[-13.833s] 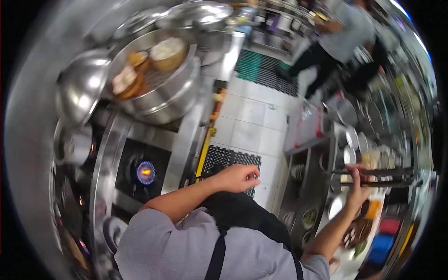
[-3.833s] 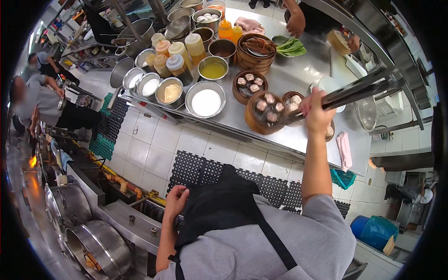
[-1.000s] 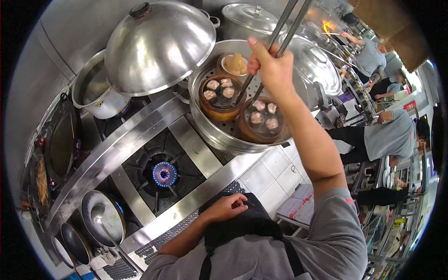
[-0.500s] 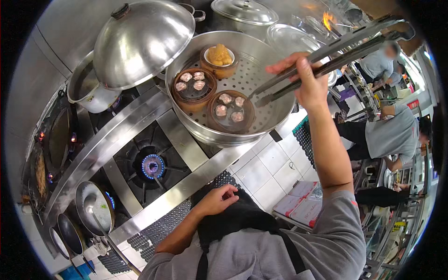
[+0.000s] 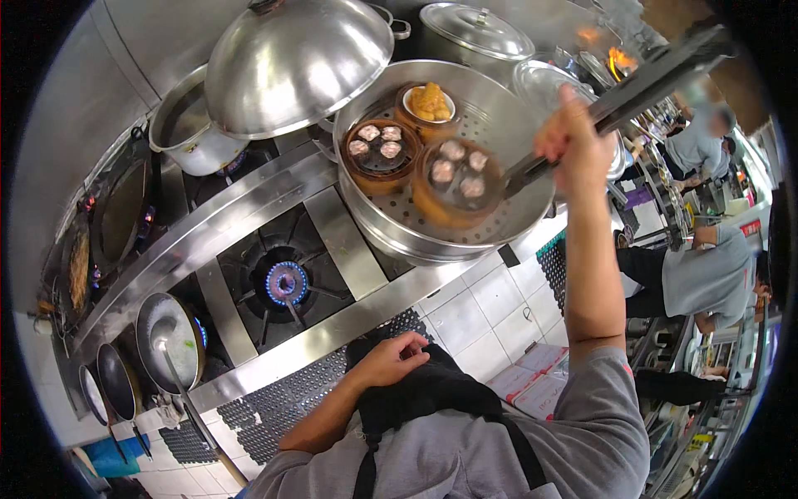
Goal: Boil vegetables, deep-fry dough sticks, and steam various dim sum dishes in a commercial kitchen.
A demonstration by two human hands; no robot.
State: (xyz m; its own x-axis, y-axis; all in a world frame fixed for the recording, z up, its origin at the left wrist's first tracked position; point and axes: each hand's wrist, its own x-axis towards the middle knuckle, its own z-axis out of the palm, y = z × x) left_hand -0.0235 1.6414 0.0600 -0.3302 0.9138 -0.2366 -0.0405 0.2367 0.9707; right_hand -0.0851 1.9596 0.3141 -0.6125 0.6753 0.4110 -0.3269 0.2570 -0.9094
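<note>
My right hand [image 5: 579,145] is closed around long metal tongs [image 5: 615,104]. The tips of the tongs are at the right rim of a round bamboo steamer basket [image 5: 440,208], which looks raised, tilted and slightly blurred. Several pale pink dumplings [image 5: 443,171] sit in it. To its left a second bamboo basket [image 5: 376,183] holds similar dumplings; behind stands a third one with a white bowl of yellow-brown food [image 5: 430,103]. All are inside a wide perforated steel steamer [image 5: 519,212]. Over my black apron, my left hand [image 5: 389,361] hangs empty, its fingers loosely bent and apart from the thumb.
A domed steel lid [image 5: 299,71] leans left of the steamer beside a deep pot [image 5: 179,133]. A lit gas burner [image 5: 287,283] burns in front. Pans and a wok with a ladle [image 5: 170,341] line the left. Boxes [image 5: 536,387] lie low right; other people work farther right.
The tongs have closed at the front basket's rim, and that basket has risen and tilted. The view has shifted, moving the steamer rightward in the picture. My left hand stays in place.
</note>
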